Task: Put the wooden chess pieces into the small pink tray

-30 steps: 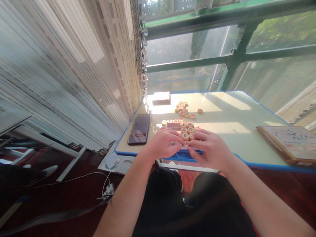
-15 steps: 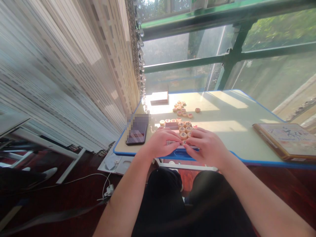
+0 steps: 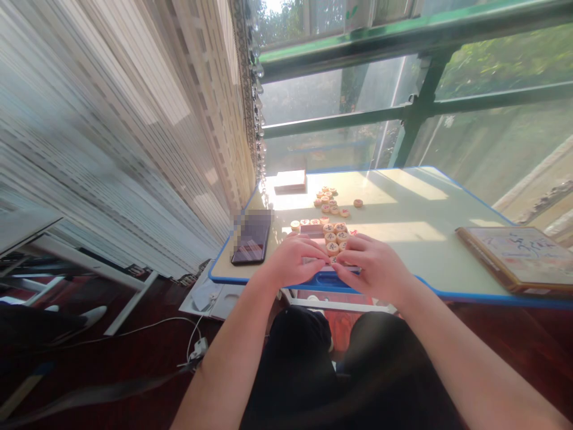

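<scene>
Round wooden xiangqi pieces with dark characters point(image 3: 330, 237) stand in rows in a shallow box point(image 3: 312, 229) near the table's front edge. My left hand point(image 3: 298, 260) lies over the box's left part, fingers together, its tips against a xiangqi piece point(image 3: 333, 260) in the nearest row. From the right, my right hand point(image 3: 369, 263) bends over the box with its fingers curled and its tips at the same piece. My fingers hide part of that piece and the right side of the rows. Just beyond my right fingers, a red-marked piece point(image 3: 353, 232) shows partly.
Loose red-marked pieces point(image 3: 326, 208) lie beyond the box, with one single piece point(image 3: 358, 203) to their right. A phone point(image 3: 251, 242) lies at left, a pale box point(image 3: 290, 181) at the far left, and a framed board point(image 3: 523, 257) at right. A curtain point(image 3: 179, 119) hangs along the table's left side.
The view has shifted slightly. Both hands keep nearly the same place at the near row of the box, and no piece has visibly moved.
</scene>
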